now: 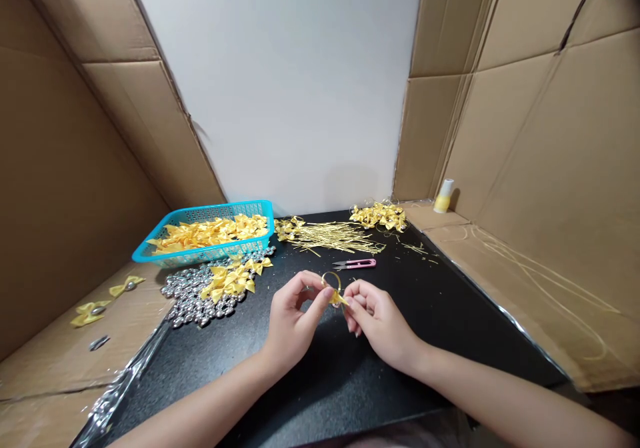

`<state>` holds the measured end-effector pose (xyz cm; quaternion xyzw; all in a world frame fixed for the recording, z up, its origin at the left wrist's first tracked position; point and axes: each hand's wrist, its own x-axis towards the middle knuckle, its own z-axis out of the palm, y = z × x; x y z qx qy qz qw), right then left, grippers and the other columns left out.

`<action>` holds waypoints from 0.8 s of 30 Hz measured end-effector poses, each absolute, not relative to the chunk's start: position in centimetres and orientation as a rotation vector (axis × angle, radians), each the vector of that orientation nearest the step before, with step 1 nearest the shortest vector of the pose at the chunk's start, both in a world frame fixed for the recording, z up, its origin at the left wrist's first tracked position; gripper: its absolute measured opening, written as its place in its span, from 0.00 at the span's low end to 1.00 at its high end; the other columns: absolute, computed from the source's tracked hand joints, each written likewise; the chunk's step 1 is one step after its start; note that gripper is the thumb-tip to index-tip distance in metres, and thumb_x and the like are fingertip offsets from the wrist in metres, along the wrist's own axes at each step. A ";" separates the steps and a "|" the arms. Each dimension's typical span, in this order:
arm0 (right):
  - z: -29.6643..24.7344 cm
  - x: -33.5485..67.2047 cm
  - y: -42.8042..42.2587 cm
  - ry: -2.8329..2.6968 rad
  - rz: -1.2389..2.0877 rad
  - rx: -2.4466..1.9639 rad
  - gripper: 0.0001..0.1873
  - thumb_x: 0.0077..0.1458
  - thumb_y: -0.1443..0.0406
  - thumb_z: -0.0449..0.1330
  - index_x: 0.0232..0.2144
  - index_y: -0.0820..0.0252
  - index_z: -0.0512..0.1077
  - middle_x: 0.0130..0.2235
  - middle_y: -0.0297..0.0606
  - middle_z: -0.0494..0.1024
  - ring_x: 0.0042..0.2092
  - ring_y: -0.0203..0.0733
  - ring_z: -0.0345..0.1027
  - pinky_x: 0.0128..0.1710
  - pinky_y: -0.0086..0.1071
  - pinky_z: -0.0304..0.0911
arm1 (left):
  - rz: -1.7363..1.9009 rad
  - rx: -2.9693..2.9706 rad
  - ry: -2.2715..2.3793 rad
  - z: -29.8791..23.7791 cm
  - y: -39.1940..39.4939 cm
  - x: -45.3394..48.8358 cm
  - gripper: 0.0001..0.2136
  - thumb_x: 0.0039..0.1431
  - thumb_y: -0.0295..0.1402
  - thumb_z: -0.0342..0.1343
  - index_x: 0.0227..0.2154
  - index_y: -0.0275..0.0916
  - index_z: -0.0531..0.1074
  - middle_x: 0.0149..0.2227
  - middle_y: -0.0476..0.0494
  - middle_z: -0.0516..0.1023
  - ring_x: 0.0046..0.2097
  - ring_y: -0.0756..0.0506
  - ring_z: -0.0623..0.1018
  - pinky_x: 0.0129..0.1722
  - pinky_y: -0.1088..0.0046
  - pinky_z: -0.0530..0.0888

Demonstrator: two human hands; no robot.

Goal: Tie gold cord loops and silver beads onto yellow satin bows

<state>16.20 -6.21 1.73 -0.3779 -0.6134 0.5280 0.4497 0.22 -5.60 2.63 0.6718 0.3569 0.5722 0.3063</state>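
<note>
Between my hands, over the black table, is a small yellow ribbon bow (337, 297) with a thin gold tie (332, 274) looped above it. My left hand (299, 315) pinches the bow's left side between thumb and forefinger. At its right tip, my right hand (377, 321) grips the ribbon with thumb and bent fingers. Just beyond my hands lies a pair of pink thread snips (356, 263). Silver beads (193, 298) spread in a mass to the left, with several yellow bows (233, 280) on top of them.
A blue basket (203, 257) of yellow bows stands back left. Gold tie strips (335, 236) and a pile of tied bows (380, 216) lie at the back. A yellow thread spool (443, 196) stands right. Cardboard walls (540, 148) flank the table (300, 395).
</note>
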 end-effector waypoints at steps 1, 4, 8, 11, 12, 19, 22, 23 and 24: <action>1.8 16.2 -6.2 -1.520 1.298 -0.939 0.13 0.59 0.55 0.53 0.29 0.59 0.63 0.20 0.27 0.65 0.22 0.31 0.58 0.23 0.26 0.56 | 1.522 1.805 0.939 2.7 -5.6 0.2 0.03 0.58 0.29 0.56 0.30 0.38 0.69 0.30 0.50 0.71 0.32 0.52 0.72 0.31 0.79 0.72; 1.9 16.2 -6.2 -1.526 1.278 -0.944 0.13 0.59 0.56 0.53 0.29 0.59 0.62 0.20 0.27 0.65 0.22 0.31 0.58 0.23 0.26 0.56 | 1.538 1.845 0.949 2.7 -5.6 0.1 0.03 0.59 0.28 0.56 0.30 0.38 0.69 0.30 0.49 0.72 0.32 0.52 0.73 0.31 0.79 0.72; 1.9 16.1 -6.2 -1.519 1.270 -0.931 0.12 0.59 0.56 0.52 0.29 0.59 0.62 0.20 0.27 0.65 0.22 0.31 0.58 0.23 0.26 0.56 | 1.525 1.901 0.951 2.5 -5.6 0.0 0.02 0.59 0.27 0.55 0.31 0.38 0.68 0.31 0.48 0.72 0.32 0.51 0.73 0.32 0.76 0.73; 1.8 16.1 -6.3 -1.519 1.270 -0.927 0.13 0.60 0.56 0.52 0.30 0.59 0.62 0.21 0.27 0.65 0.22 0.31 0.58 0.23 0.26 0.56 | 1.526 1.956 0.953 2.4 -5.7 -0.1 0.02 0.60 0.27 0.54 0.32 0.38 0.68 0.31 0.47 0.72 0.32 0.51 0.73 0.32 0.76 0.72; 1.7 16.2 -6.3 -1.518 1.272 -0.925 0.13 0.60 0.56 0.52 0.30 0.59 0.62 0.21 0.27 0.65 0.22 0.31 0.58 0.23 0.26 0.56 | 1.525 1.983 0.948 2.3 -5.7 -0.2 0.02 0.60 0.27 0.54 0.32 0.38 0.68 0.31 0.47 0.72 0.32 0.50 0.73 0.32 0.75 0.72; 1.8 16.2 -6.4 -1.490 1.314 -0.881 0.15 0.59 0.53 0.53 0.30 0.59 0.61 0.21 0.27 0.64 0.23 0.31 0.58 0.23 0.26 0.56 | 1.534 2.202 0.903 2.7 -5.8 -0.3 0.03 0.59 0.24 0.54 0.31 0.38 0.67 0.29 0.46 0.73 0.31 0.50 0.73 0.31 0.76 0.72; 1.9 16.1 -6.4 -1.462 1.351 -0.865 0.18 0.57 0.50 0.54 0.31 0.59 0.62 0.21 0.27 0.65 0.23 0.31 0.58 0.23 0.26 0.56 | 1.552 2.259 0.883 2.8 -5.7 -0.4 0.04 0.58 0.23 0.54 0.30 0.38 0.68 0.28 0.47 0.73 0.30 0.51 0.73 0.30 0.76 0.71; 1.9 16.1 -6.5 -1.454 1.360 -0.864 0.19 0.57 0.49 0.54 0.31 0.59 0.62 0.22 0.28 0.65 0.23 0.31 0.59 0.23 0.26 0.57 | 1.560 2.273 0.881 2.8 -5.7 -0.4 0.04 0.57 0.23 0.55 0.30 0.38 0.68 0.28 0.47 0.73 0.30 0.51 0.73 0.29 0.77 0.71; 1.9 16.1 -6.5 -1.450 1.365 -0.866 0.19 0.56 0.49 0.55 0.31 0.59 0.62 0.22 0.28 0.65 0.24 0.31 0.59 0.23 0.26 0.57 | 1.568 2.284 0.883 2.9 -5.6 -0.4 0.05 0.57 0.23 0.55 0.30 0.38 0.68 0.28 0.48 0.73 0.29 0.51 0.73 0.29 0.77 0.71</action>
